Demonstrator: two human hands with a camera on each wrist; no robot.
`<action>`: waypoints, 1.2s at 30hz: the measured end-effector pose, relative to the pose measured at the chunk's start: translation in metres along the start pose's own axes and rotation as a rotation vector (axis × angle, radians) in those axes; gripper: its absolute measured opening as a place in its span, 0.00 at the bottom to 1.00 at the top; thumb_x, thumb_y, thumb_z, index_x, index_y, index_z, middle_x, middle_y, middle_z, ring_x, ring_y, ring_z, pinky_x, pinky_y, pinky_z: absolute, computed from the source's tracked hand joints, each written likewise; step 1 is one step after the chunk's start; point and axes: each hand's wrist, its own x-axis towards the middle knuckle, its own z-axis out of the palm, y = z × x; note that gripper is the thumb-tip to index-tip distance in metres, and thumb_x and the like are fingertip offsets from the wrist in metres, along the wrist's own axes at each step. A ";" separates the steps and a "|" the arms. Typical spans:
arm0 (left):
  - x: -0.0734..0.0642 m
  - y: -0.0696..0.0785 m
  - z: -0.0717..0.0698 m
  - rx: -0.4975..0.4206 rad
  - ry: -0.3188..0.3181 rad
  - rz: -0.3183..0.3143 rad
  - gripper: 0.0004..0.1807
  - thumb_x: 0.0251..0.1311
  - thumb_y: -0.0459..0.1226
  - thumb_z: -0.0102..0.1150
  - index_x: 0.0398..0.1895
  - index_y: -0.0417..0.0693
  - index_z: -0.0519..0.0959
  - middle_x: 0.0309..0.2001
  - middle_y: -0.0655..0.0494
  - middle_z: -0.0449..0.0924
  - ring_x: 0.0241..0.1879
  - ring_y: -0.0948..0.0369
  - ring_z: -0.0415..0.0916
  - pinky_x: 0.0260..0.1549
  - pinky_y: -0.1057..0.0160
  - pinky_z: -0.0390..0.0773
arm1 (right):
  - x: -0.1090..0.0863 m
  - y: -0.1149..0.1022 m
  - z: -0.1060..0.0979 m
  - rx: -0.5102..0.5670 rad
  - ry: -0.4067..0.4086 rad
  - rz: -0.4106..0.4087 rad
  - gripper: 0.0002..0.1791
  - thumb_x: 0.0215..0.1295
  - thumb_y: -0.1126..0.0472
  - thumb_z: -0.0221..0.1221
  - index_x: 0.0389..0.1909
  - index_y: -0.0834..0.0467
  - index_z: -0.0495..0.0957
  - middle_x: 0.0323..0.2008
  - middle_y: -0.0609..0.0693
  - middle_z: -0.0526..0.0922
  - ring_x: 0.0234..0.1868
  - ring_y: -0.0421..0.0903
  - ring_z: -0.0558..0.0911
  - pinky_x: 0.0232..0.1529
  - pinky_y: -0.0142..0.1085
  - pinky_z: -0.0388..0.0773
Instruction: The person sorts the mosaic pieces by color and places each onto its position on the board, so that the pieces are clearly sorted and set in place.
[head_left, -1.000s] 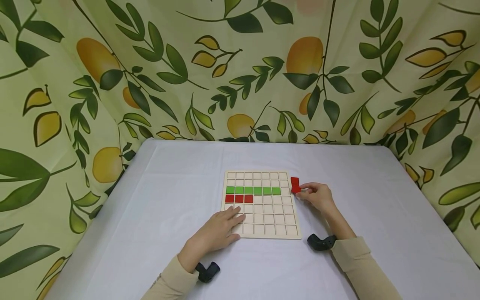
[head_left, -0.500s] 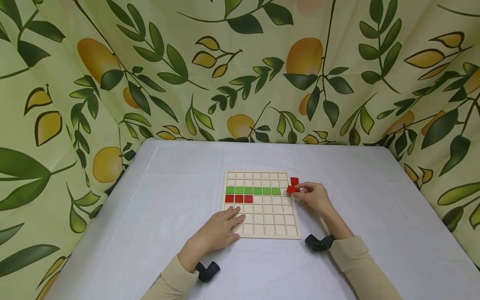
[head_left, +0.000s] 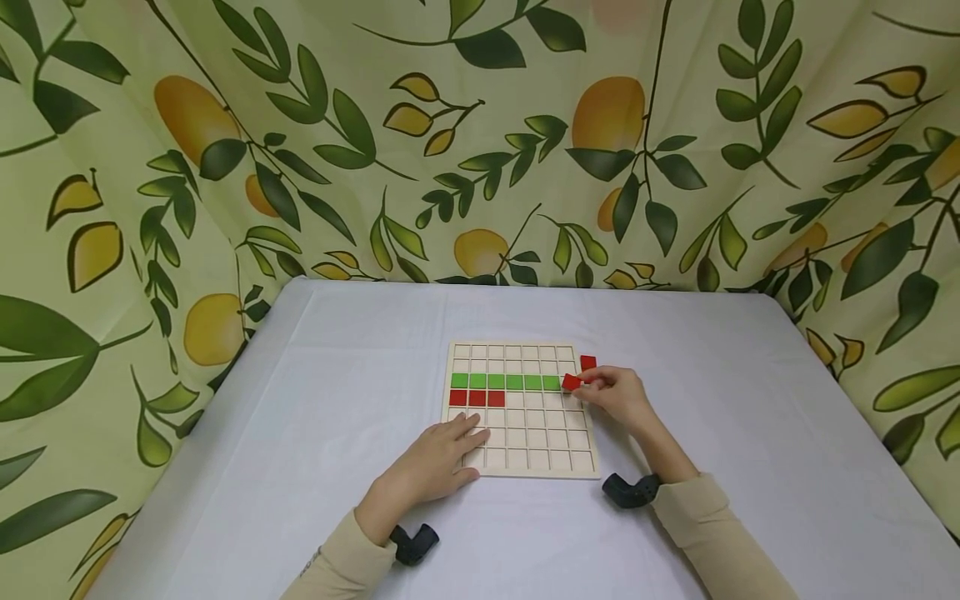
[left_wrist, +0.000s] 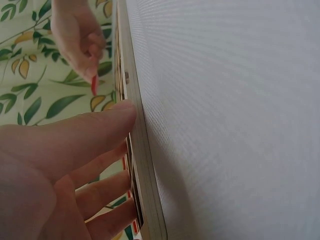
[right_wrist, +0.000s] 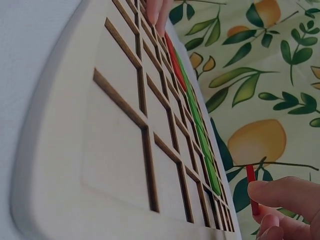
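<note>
My right hand (head_left: pixel 618 394) pinches a small red square tile (head_left: pixel 571 382) between thumb and fingertips. In the head view that tile is over the right end of the green row on a pale wooden grid board (head_left: pixel 551 458). In the right wrist view the red tile (right_wrist: pixel 253 190) shows edge-on, apart from the board. Spread and fairly straight, the fingers of my left hand (head_left: pixel 431 457) rest on the board's front left part. The thumb (left_wrist: pixel 107 122) touches its edge in the left wrist view. A row of green tiles (head_left: pixel 514 382) fills several cells, with three red tiles (head_left: pixel 477 398) in the row nearer me.
More red (head_left: pixel 588 362) lies on the white-covered table (head_left: pixel 360 358) just off the board's right edge, partly hidden by my right hand. A black curved device (head_left: pixel 632 491) sits at my right wrist, another (head_left: pixel 415 544) at my left. A leaf-patterned curtain (head_left: pixel 480 167) hangs behind.
My right hand has picked up a red tile from the table on the board's right and carried it left over the board. My left hand has stayed in place.
</note>
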 end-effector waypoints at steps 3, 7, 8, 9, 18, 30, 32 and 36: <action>0.000 -0.001 0.000 0.007 0.005 0.007 0.30 0.63 0.44 0.58 0.69 0.49 0.67 0.73 0.48 0.63 0.73 0.48 0.60 0.69 0.48 0.65 | -0.001 -0.002 0.002 -0.003 -0.006 -0.024 0.19 0.57 0.63 0.66 0.48 0.68 0.80 0.19 0.43 0.71 0.21 0.39 0.68 0.20 0.28 0.65; 0.000 -0.001 0.000 0.007 0.010 0.013 0.30 0.63 0.44 0.58 0.69 0.49 0.67 0.73 0.48 0.63 0.73 0.48 0.60 0.69 0.48 0.65 | -0.001 -0.003 0.004 0.002 -0.008 -0.035 0.18 0.56 0.63 0.66 0.47 0.68 0.80 0.19 0.44 0.71 0.21 0.39 0.68 0.20 0.28 0.66; 0.000 -0.001 0.000 0.005 0.010 0.012 0.30 0.63 0.44 0.58 0.69 0.49 0.67 0.73 0.48 0.63 0.73 0.48 0.60 0.69 0.48 0.65 | -0.001 -0.003 0.005 0.001 -0.010 -0.034 0.18 0.56 0.63 0.66 0.47 0.68 0.80 0.19 0.44 0.71 0.21 0.39 0.68 0.20 0.28 0.66; 0.000 -0.001 0.000 0.002 0.010 0.012 0.30 0.63 0.44 0.58 0.69 0.49 0.68 0.73 0.48 0.63 0.73 0.48 0.60 0.69 0.47 0.65 | -0.001 -0.004 0.005 0.003 -0.011 -0.036 0.18 0.56 0.63 0.66 0.46 0.68 0.80 0.19 0.44 0.71 0.21 0.39 0.68 0.20 0.27 0.66; 0.000 0.000 -0.001 -0.002 0.009 0.011 0.30 0.63 0.44 0.58 0.69 0.49 0.68 0.72 0.47 0.63 0.73 0.48 0.60 0.69 0.47 0.65 | -0.002 -0.007 0.013 0.002 -0.017 -0.054 0.16 0.55 0.65 0.67 0.44 0.67 0.81 0.19 0.44 0.73 0.22 0.39 0.68 0.20 0.27 0.65; -0.001 -0.001 0.000 -0.016 0.013 0.006 0.30 0.63 0.44 0.59 0.68 0.50 0.68 0.72 0.48 0.63 0.73 0.48 0.59 0.69 0.47 0.65 | -0.002 -0.011 0.023 0.016 -0.046 -0.081 0.16 0.54 0.66 0.67 0.43 0.68 0.81 0.20 0.45 0.74 0.23 0.39 0.69 0.20 0.26 0.65; -0.001 -0.001 0.000 -0.019 0.012 0.006 0.30 0.63 0.44 0.59 0.69 0.50 0.68 0.72 0.48 0.63 0.73 0.48 0.59 0.69 0.47 0.65 | -0.003 -0.012 0.024 0.016 -0.050 -0.082 0.15 0.54 0.66 0.67 0.42 0.68 0.81 0.20 0.45 0.74 0.23 0.39 0.69 0.20 0.26 0.65; -0.002 -0.001 0.000 -0.022 0.008 0.004 0.30 0.63 0.44 0.59 0.69 0.50 0.67 0.73 0.48 0.63 0.73 0.48 0.59 0.69 0.47 0.65 | -0.004 -0.013 0.027 0.013 -0.055 -0.080 0.15 0.54 0.65 0.67 0.42 0.67 0.82 0.20 0.45 0.73 0.21 0.38 0.69 0.19 0.26 0.64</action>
